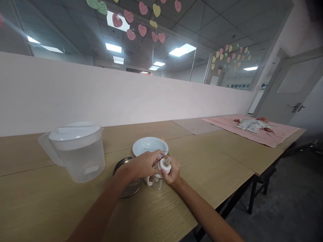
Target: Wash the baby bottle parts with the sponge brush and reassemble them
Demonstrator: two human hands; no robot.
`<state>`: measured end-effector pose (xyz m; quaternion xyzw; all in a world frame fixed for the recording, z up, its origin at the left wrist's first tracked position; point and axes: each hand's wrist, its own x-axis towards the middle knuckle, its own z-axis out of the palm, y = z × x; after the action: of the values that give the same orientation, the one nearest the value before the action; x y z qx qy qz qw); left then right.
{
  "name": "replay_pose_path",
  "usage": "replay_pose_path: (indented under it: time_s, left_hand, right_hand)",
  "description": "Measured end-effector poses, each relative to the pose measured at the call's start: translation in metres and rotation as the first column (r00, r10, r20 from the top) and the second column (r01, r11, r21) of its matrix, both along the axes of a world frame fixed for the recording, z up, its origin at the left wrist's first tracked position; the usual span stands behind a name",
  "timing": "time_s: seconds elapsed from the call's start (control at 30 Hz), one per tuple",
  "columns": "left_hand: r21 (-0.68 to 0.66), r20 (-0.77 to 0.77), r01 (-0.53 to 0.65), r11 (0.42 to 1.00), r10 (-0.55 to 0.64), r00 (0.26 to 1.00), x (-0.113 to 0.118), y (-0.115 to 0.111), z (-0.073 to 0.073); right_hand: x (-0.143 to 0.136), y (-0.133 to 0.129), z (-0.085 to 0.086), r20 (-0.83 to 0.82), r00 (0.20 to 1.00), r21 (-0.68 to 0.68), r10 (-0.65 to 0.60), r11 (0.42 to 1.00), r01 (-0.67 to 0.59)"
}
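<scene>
while the baby bottle (158, 185) sits just below mid-frame, i see the right hand (175, 170) gripping its white collar (162, 164); the left hand's (145, 164) fingers curl beside it, and i can't tell whether they grip. a metal dish (131, 192) lies left, the white bowl (140, 146) behind, a lidded pitcher (83, 161) at centre left.

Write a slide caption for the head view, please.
Right hand grips a nippled bottle, left hand alongside, bowl behind.
</scene>
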<state>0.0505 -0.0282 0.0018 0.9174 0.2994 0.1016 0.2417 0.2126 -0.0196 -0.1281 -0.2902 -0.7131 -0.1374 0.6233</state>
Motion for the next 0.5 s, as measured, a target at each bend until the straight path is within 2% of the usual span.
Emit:
replay_pose_path:
  time_s: [0.2, 0.5]
  left_hand:
    - [0.054, -0.005, 0.002, 0.999, -0.002, 1.0, 0.0, 0.002, -0.003]
    - [0.112, -0.027, -0.089, 0.99, 0.092, 0.995, -0.005, -0.006, 0.008]
  right_hand:
    - [0.0, 0.0, 0.0, 0.031, 0.999, -0.031, -0.028, 0.999, 0.029]
    - [0.001, 0.0, 0.002, 0.067, 0.997, -0.055, -0.05, 0.997, 0.053]
